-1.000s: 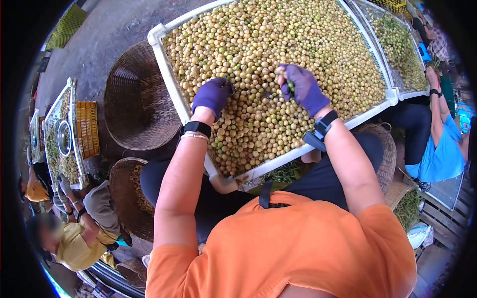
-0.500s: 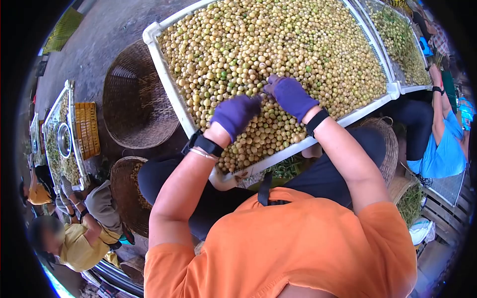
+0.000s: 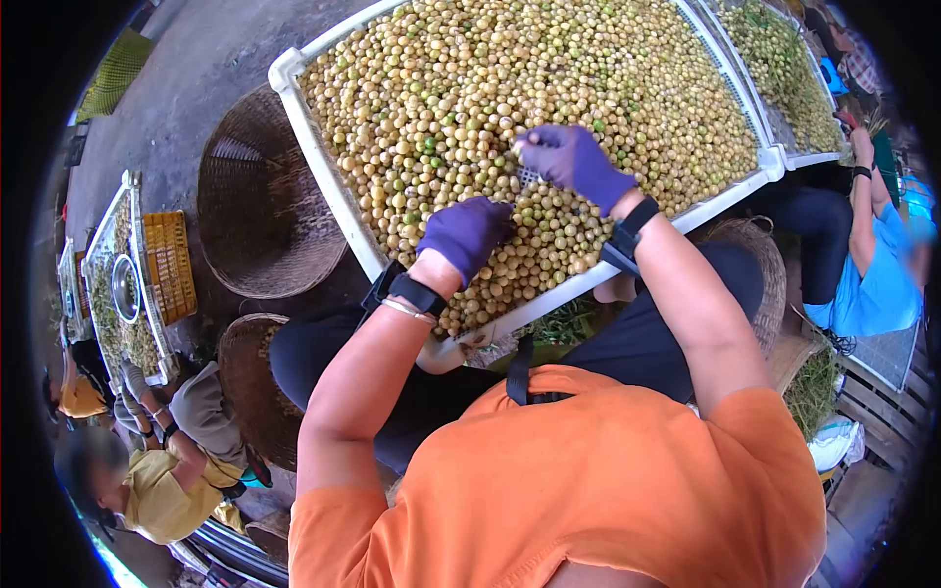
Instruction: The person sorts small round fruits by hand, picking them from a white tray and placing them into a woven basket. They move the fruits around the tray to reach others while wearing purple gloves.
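Observation:
A white-rimmed tray [image 3: 326, 176] full of small round yellow-green fruits [image 3: 470, 88] lies in front of me. My left hand [image 3: 466, 238], in a purple glove, rests on the fruits near the front left, its fingers curled down; whatever they hold is hidden. My right hand [image 3: 578, 165], gloved too, is raised slightly above the fruits, thumb and fingers pinched on a small pale thing, apparently a fruit. Between the two hands a small patch of the tray's mesh bottom [image 3: 528, 176] shows.
Woven baskets [image 3: 260, 211] stand left of the tray, and an orange crate [image 3: 169, 267] is farther left. A second tray [image 3: 799, 98] adjoins at right. People sit at both sides: one in yellow [image 3: 167, 495], one in blue [image 3: 867, 294].
My right hand has lifted and shifted slightly, pinching a pale thing. My left hand has moved slightly down, away from it. A patch of mesh now shows between them.

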The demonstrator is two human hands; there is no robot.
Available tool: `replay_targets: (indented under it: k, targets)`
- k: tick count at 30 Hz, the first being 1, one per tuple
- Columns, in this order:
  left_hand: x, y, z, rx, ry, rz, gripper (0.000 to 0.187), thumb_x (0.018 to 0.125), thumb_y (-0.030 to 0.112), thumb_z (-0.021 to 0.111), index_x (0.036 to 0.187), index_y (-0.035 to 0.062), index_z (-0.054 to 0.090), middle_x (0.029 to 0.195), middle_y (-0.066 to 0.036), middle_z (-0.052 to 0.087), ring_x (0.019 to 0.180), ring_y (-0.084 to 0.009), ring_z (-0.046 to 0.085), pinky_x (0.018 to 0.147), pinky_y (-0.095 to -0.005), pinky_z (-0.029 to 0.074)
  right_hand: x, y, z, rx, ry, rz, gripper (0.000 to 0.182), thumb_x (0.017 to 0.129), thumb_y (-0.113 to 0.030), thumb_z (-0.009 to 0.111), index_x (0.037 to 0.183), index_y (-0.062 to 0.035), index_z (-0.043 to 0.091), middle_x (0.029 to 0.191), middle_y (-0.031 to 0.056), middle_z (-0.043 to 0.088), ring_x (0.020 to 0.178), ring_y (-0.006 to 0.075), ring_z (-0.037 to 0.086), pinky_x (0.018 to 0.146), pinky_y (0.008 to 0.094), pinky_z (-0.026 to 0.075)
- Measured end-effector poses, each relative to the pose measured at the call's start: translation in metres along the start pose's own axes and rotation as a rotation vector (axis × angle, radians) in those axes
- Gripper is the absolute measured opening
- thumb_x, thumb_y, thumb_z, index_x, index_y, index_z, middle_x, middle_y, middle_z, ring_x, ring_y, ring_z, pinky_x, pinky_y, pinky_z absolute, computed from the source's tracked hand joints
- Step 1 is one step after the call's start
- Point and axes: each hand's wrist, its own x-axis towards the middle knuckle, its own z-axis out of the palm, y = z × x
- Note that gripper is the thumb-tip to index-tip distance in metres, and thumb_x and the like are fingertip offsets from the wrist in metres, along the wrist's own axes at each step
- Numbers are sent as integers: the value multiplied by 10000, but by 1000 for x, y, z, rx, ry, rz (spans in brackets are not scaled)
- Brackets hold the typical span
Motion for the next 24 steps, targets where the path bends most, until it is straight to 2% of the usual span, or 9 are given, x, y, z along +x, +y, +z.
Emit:
replay_targets:
  k: [4,7,8,12,15,18,19,21,24]
  targets:
    - [10,2,15,80,-31,26,201,864,275,569,973,133,661,926,-125,670,870,-312,654,713,-436,519,-22,-21,-26,907,-70,67,253,956,-197,516,1104,-11,603,755,43,583,619,114,565,545,223,460]
    - [12,8,14,95,-65,-20,182,864,252,562,944,115,650,947,-126,675,892,-312,655,726,-438,520,-34,-17,-35,597,-165,152,287,930,-253,565,1070,-8,619,717,17,606,599,86,569,535,199,464]
    - [13,8,14,89,-80,-27,181,866,252,561,943,113,648,950,-126,675,895,-314,654,732,-438,519,-37,-12,-33,401,-148,197,275,900,-270,593,1048,-42,637,698,56,626,565,146,578,553,274,493]
    - [10,9,10,49,-101,-75,188,873,261,561,938,104,640,962,-139,674,914,-325,649,761,-437,514,-56,18,-19,-659,-239,-128,199,841,-269,619,955,-116,676,761,141,640,661,334,630,642,438,505]
    - [10,7,12,34,-93,-97,216,886,279,556,939,84,633,961,-150,673,907,-324,651,774,-420,514,-72,23,-4,-936,-130,-241,185,832,-281,631,853,-101,666,777,125,624,709,347,639,657,427,510]
    - [15,-6,3,-382,-78,-181,230,885,278,570,947,63,623,954,-161,667,855,-319,650,761,-409,507,-74,18,5,-1114,-168,-232,197,811,-288,649,811,-91,647,806,106,615,718,297,651,609,395,511]
    - [13,-12,6,-588,90,-165,200,887,246,579,945,58,613,883,-153,640,757,-296,631,725,-396,499,-75,19,8,-1162,-159,-225,191,809,-281,650,813,-90,649,807,100,618,717,284,653,598,387,511]
    - [4,-13,-28,-1131,-21,-257,151,889,207,576,877,57,595,813,-102,603,693,-260,601,695,-395,493,-73,23,9,-1173,-120,-268,205,799,-286,658,798,-82,649,793,82,627,701,248,661,575,373,512]
    - [5,-31,-28,-1925,-31,-244,148,920,220,556,941,75,540,887,-51,562,825,-184,566,734,-329,488,-68,15,-1,-873,-158,-152,223,812,-283,653,835,-62,661,752,79,640,620,218,646,551,356,505]
